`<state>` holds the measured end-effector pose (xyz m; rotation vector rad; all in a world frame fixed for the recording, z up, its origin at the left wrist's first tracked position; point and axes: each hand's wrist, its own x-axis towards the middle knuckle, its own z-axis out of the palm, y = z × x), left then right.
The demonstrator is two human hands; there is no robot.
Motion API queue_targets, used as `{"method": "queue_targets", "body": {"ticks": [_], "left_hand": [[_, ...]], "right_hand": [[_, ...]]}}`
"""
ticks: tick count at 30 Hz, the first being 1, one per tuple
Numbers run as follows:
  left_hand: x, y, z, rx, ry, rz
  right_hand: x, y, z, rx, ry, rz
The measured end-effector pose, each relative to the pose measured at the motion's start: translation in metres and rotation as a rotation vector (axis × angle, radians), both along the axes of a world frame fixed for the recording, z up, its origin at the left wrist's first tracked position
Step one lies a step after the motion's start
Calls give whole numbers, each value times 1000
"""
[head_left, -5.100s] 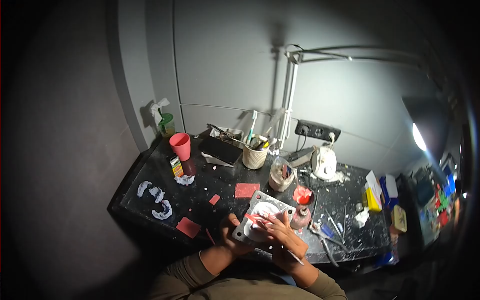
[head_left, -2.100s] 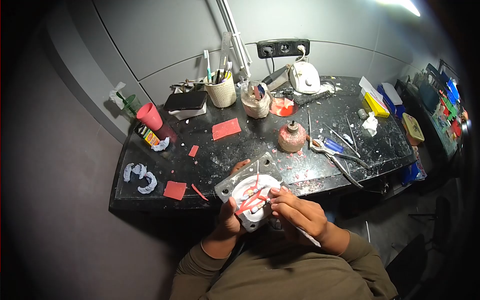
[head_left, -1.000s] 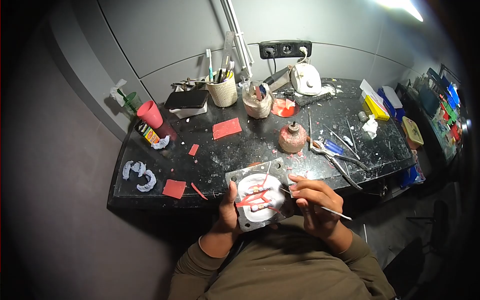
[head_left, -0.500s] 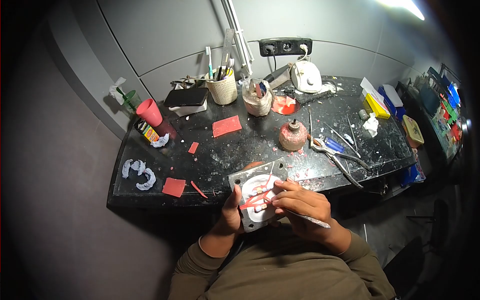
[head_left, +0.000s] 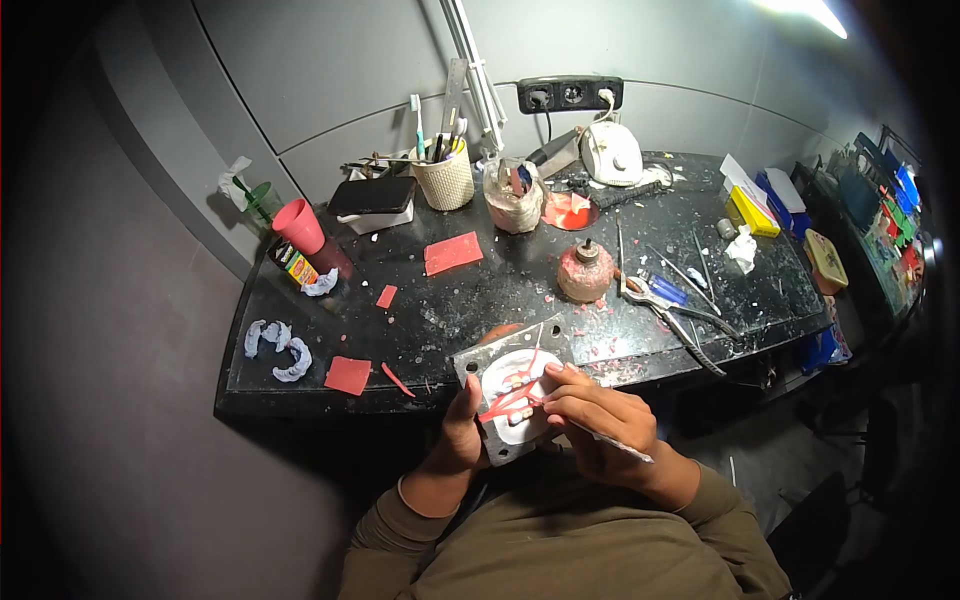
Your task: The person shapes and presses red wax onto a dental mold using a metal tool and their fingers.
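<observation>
My left hand grips the left side of a grey metal plate with corner holes, tilted in front of my body. Set in the plate is a white plaster model bearing red wax strips and tooth-like pieces. My right hand is closed around a thin metal tool, whose handle sticks out to the lower right. Its fingertips are over the right side of the model, and they hide the tool's tip.
Beyond the plate, a pink-stained burner bottle stands on the black desk. Pliers lie to its right. Red wax sheets, a pink cup, white arch-shaped pieces and a brush holder are farther left.
About a second ago my right hand was off the model to the right; now its fingers are over it. Since half a second ago, plate and hands have shifted only slightly.
</observation>
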<state>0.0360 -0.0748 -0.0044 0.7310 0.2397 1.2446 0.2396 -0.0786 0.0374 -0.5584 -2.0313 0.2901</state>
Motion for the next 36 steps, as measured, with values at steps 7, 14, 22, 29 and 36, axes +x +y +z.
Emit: {"method": "queue_targets", "body": {"ticks": [7,14,22,29,36], "left_hand": [[3,-2,-2,-20,80,67],[2,1,1,16,127,85],[6,-3,6,19,124,107],[9,-2,7,8,132,115],[10,-3,8,-12,142,138]], "right_hand": [[-1,-2,0,-10,14,0],[-3,-4,4,-26,36,-27],[-3,-6,4,-25,32,-23],[-2,-5,1,-32,40,-33],[-2,-4,0,-56,44,-41]]}}
